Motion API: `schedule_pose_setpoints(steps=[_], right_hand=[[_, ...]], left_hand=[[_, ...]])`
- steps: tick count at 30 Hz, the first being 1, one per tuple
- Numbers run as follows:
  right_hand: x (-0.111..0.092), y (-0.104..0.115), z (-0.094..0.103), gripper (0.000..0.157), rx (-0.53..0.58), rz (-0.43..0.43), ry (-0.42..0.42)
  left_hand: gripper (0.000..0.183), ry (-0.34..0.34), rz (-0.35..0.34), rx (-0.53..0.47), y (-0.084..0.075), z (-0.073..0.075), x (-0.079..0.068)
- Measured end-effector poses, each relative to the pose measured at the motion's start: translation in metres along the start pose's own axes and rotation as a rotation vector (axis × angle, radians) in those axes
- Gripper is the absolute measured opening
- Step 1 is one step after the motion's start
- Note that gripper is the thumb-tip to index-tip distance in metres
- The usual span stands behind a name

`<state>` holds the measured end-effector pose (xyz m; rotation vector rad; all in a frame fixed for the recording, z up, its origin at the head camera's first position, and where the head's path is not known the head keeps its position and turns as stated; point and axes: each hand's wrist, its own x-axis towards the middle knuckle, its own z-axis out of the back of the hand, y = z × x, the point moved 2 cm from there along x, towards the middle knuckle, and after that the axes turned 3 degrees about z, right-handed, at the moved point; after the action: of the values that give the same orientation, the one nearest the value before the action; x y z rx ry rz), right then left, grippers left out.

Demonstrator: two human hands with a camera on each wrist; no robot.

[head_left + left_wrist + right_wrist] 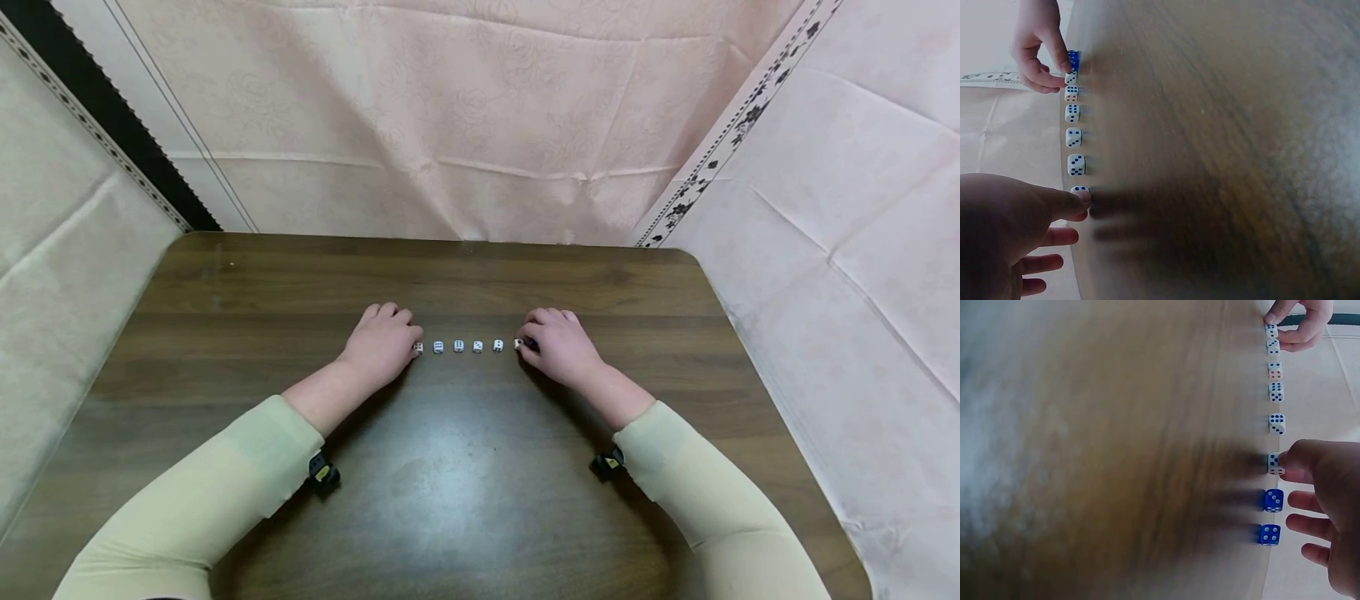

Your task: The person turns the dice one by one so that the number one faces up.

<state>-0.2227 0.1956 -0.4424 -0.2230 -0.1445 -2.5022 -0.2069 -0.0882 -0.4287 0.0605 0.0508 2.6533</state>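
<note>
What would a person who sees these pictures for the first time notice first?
Probably the row of six white dice on the brown table, between the two hands: the left hand pinches the die at its left end, the right hand the die at its right end. Next might come the two blue dice, clear in the right wrist view, which continue the line past the right end.

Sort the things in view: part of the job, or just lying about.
In the job, apparently: six white dice in a row; left hand and right hand, each pinching an end one.
Perhaps lying about: two blue dice, ungripped, past the right end.
</note>
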Motion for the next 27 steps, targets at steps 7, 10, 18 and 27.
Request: schedule_pose_setpoints(steps=[7,10,18,27], right_hand=[[0.0,0.001,0.002,0.015,0.008,-0.006,0.01],[0.0,0.001,0.003,0.016,0.008,-0.008,0.015],[0.002,0.007,0.004,0.017,0.014,0.001,0.026],[0.01,0.017,0.0,0.02,0.018,0.011,0.051]], left_hand=[[0.018,-0.001,0.004,-0.001,0.0,0.0,-0.001],[0.018,0.001,0.006,-0.002,0.0,0.0,-0.001],[0.019,-0.001,-0.002,-0.008,0.0,0.001,-0.001],[0.019,0.007,0.008,-0.011,0.0,0.001,-0.001]])
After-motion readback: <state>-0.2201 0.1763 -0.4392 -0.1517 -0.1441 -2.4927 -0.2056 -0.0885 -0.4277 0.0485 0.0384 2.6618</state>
